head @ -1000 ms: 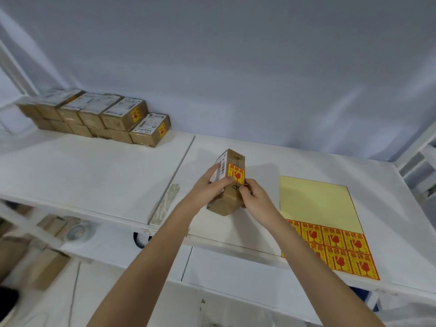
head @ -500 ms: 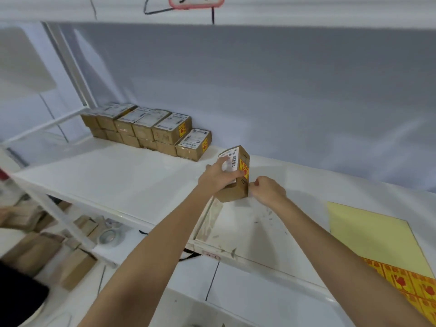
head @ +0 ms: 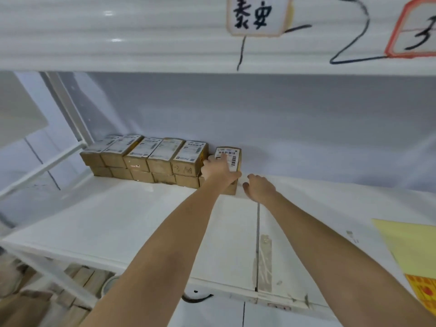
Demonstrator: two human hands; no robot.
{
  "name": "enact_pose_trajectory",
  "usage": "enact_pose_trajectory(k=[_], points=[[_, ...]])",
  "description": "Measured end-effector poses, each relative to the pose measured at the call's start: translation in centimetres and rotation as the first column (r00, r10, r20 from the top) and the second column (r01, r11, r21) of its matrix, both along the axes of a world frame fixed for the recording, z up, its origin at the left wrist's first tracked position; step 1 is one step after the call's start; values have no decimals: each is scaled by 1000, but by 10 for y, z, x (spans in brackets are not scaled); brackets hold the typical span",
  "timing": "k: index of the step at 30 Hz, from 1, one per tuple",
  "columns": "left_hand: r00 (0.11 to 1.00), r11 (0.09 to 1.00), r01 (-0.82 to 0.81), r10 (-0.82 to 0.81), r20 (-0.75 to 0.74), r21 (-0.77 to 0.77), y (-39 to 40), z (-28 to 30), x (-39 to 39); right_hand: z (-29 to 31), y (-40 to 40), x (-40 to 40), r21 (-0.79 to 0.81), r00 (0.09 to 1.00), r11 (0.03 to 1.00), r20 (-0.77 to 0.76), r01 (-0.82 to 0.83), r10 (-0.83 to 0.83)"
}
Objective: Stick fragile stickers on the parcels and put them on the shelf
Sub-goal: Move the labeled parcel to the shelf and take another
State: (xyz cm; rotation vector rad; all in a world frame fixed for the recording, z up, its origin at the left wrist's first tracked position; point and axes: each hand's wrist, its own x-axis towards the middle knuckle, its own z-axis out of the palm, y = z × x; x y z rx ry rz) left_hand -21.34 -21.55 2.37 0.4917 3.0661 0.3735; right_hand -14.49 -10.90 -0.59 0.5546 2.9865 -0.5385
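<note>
My left hand (head: pixel 218 169) grips the parcel (head: pixel 228 159), fingers curled over its labelled top, at the right end of the stacked row (head: pixel 146 159) on the shelf (head: pixel 122 215). Right hand (head: pixel 259 188) hovers just beside, fingers relaxed, spread.

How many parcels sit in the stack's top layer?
6: five parcels run from the stack's left end; the sixth parcel at its right end, held by the left hand. Others may hide behind.

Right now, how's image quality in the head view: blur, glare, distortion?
Head view: motion blur smears the handwritten sign and the sticker sheet at the edge; small glare spots on the upper shelf beam; wide-angle bending of the shelf frame; parcel barcode label stays readable-sharp.
</note>
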Motion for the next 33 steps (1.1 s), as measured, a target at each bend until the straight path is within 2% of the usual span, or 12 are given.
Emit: enact_pose_trajectory(k=[4, 9, 15, 17, 19, 21, 23, 25, 28, 33], points=[[1000, 993, 2, -5, -20, -115, -1, 3, -19, 0, -15, -17, 62, 999, 998, 30, 22, -24], [999, 974, 15, -26, -47, -228, -1, -7, -36, -5, -31, -28, 167, 994, 985, 106, -45, 27], [995, 959, 20, -45, -85, -282, 4, -14, -46, -7, -35, -36, 227, 983, 968, 166, -109, 71], [985, 968, 59, -96, -142, -244, 2, -17, -48, -7, -36, -40, 234, 983, 966, 170, -106, 67], [931, 978, 161, -194, -309, -130, -6, -19, -47, -8, -35, -43, 213, 987, 972, 146, -95, 65], [825, 947, 312, -310, -472, -76, -20, -26, -40, -9, -35, -45, 169, 993, 982, 93, -87, 72], [705, 892, 437, -418, -573, -112, -34, -41, -35, -10, -34, -44, 151, 995, 984, 6, -96, 96], [620, 847, 496, -499, -605, -191, -51, -52, -33, -12, -34, -41, 156, 992, 982, -52, -108, 117], [642, 837, 444, -547, -538, -321, -70, -64, -37, -15, -36, -37, 170, 990, 976, -15, -134, 139], [691, 840, 354, -532, -490, -412, -72, -61, -43, -21, -41, -40, 119, 981, 976, 93, -183, 173]])
